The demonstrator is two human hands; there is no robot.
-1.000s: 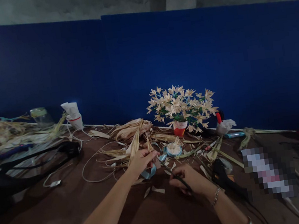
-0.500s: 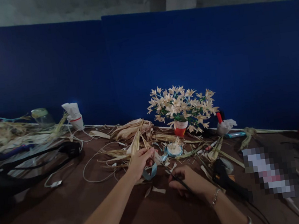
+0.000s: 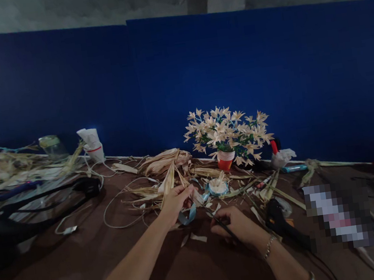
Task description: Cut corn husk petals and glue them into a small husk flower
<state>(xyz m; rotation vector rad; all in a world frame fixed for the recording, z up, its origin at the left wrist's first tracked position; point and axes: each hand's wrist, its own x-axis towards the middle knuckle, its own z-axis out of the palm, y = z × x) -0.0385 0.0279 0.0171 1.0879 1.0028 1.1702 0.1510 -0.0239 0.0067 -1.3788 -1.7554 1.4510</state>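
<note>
Just below the centre of the frame, the left hand (image 3: 176,201) has its fingers closed on a dried leaf strip (image 3: 196,198). The right hand (image 3: 238,226), lower right of it, grips dark scissors (image 3: 218,222) pointing toward the strip. A blue ribbon (image 3: 189,214) lies beneath on the counter (image 3: 86,263).

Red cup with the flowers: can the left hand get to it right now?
Probably not cleanly: the left hand is pinching a husk strip, and the red cup stands beyond the blue-rimmed roll and loose husks.
</note>
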